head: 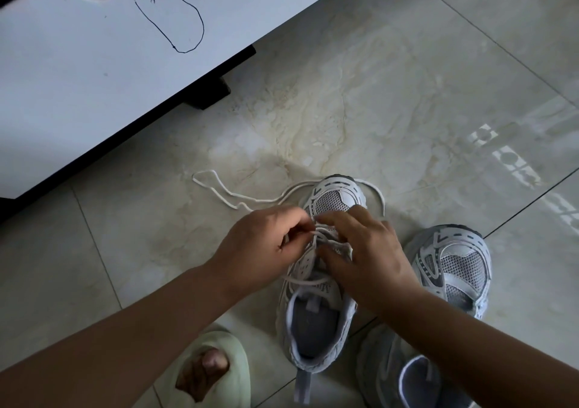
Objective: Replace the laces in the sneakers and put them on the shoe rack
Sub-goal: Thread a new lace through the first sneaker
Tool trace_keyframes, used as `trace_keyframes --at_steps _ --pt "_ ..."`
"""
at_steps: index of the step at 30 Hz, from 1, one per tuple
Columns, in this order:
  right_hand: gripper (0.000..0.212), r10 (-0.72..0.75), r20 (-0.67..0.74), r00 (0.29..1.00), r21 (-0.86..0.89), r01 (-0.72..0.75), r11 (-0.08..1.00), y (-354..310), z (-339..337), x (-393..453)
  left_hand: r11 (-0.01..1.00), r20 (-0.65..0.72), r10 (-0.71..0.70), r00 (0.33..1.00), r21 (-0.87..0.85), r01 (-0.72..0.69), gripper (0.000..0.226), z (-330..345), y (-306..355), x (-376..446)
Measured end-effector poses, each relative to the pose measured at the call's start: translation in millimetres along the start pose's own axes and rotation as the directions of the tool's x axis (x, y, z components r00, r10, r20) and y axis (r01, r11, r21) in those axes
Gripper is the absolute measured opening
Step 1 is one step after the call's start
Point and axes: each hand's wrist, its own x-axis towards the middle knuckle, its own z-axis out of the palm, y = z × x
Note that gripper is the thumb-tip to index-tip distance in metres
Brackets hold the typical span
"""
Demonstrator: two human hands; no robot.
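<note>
Pale floor tiles [360, 109] lay beneath the sneaker [316, 282]. Both hands, left hand [260, 247] and right hand [369, 257], pinched the lace [219, 188] mid-threading; likely next, the eyelet nearer the wrists.

Two sneakers [316, 282] side by side on the floor [407, 109], cabinet [94, 78] behind-left.

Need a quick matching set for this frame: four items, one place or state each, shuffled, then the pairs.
1. white-grey mesh sneaker in the middle
2. second white-grey mesh sneaker
3. loose white lace end
4. pale green open-toe slipper

A. on a foot, bottom edge
B. trailing on the beige marble floor tile
C. under both hands: left hand, right hand
D. untouched, beside the right hand

Pairs: 1-C, 2-D, 3-B, 4-A
</note>
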Motion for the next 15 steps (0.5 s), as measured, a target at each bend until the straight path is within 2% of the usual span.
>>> trace_keyframes --at_steps 3,6,9,12,15 --pt "0.021 -0.071 0.010 0.997 -0.075 0.072 0.995 3 -1 8 0.994 -0.011 0.016 1.000 -0.107 -0.018 0.014 -4 0 -3" --pt "0.016 0.011 -0.098 0.995 -0.078 -0.019 0.997 7 -7 14 0.988 0.058 0.034 0.998 -0.153 -0.025 0.012 -14 -8 -7" --pt "0.013 0.142 -0.173 0.975 -0.042 -0.151 0.988 11 -12 20 0.988 0.134 0.049 0.990 -0.150 -0.029 0.026 -24 -19 -13" --pt "0.010 0.216 -0.195 0.957 -0.028 -0.225 0.974 10 -13 21 0.994 0.155 0.106 0.982 -0.013 -0.105 0.039 -30 -29 -14" --pt "0.007 0.236 -0.210 0.949 0.013 -0.239 0.971 6 -13 21 0.974 0.140 0.156 0.978 0.142 -0.176 0.025 -33 -32 -13"
